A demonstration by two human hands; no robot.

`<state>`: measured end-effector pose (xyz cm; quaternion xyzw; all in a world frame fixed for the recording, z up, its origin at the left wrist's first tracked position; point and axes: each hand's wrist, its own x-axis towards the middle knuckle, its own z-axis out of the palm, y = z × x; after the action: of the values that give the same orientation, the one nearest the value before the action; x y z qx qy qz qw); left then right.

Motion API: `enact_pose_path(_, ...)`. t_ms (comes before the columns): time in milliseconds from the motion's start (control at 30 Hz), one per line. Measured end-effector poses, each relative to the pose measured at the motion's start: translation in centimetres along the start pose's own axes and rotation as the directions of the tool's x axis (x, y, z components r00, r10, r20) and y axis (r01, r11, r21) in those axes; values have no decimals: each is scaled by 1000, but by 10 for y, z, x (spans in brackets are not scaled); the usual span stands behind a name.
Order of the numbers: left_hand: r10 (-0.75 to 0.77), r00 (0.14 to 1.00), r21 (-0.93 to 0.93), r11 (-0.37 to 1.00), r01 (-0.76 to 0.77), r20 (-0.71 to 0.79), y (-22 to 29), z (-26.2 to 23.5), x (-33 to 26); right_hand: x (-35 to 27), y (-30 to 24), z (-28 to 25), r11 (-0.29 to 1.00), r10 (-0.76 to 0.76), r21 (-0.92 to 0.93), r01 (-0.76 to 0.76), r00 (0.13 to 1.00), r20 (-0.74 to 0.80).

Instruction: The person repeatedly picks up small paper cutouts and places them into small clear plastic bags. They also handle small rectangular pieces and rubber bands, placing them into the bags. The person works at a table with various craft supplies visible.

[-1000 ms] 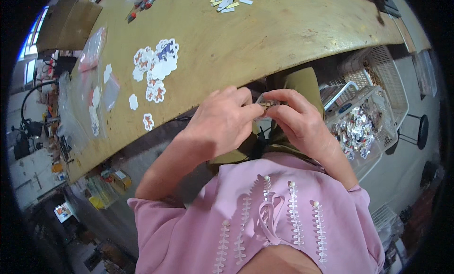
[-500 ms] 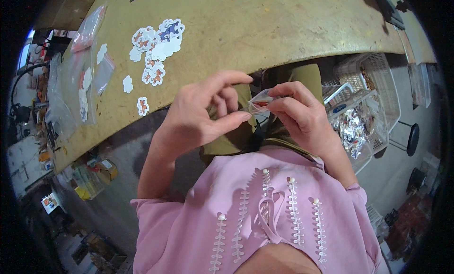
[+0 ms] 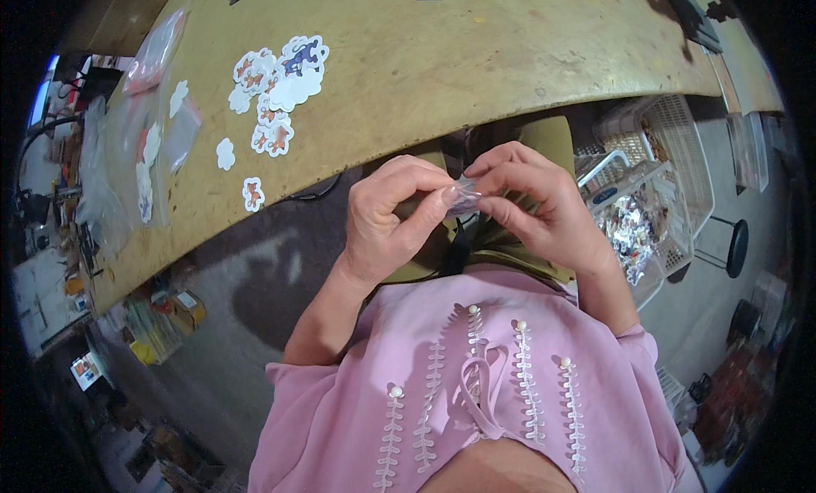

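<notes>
Between my two hands, above my lap, is a small clear plastic bag [image 3: 465,201]. My left hand [image 3: 398,206] pinches one side of it between thumb and forefinger. The fingertips of my right hand [image 3: 535,200] grip the other side. What lies inside the bag is too small and glinting to make out. On the table to the left lies a pile of die-cut animal stickers [image 3: 274,81], some showing orange animals and one a dark blue animal. A single sticker with an orange animal [image 3: 252,195] lies close to the table edge, and a blank white cutout [image 3: 225,154] is beyond it.
The table [image 3: 408,76] curves across in front of me. Clear plastic bags [image 3: 110,187] lie at its left end. White plastic baskets [image 3: 693,178] stand at my right, one with many shiny small packets [image 3: 631,229]. A black stool [image 3: 738,248] is beyond them.
My left hand has moved right and closed onto the bag, where it was apart with fingers spread. The bag is now gripped from both sides and looks more crumpled.
</notes>
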<state>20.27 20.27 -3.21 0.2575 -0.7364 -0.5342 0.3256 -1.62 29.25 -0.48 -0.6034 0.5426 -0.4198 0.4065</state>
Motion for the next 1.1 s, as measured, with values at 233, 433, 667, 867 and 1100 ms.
enact_pose_path(233,-152,988,-232,960,155,30,-11,12,-9,-3,21,11,980,15,197,11,992,-128)
enact_pose_path(433,-206,978,-161,965,209,34,-10,14,-12,-3,15,12,995,-88,-53,81,984,-157)
enact_pose_path(667,78,991,103,991,-89,106,-2,9,-2,-2,14,10,991,-117,-77,108,986,-123)
enact_pose_path(867,-72,966,330,944,-15,249,14,-2,4,-5,17,10,998,-59,-7,59,998,-23)
enact_pose_path(1100,-183,949,118,981,157,256,-3,-14,3,-4,17,6,996,-69,-60,69,998,0)
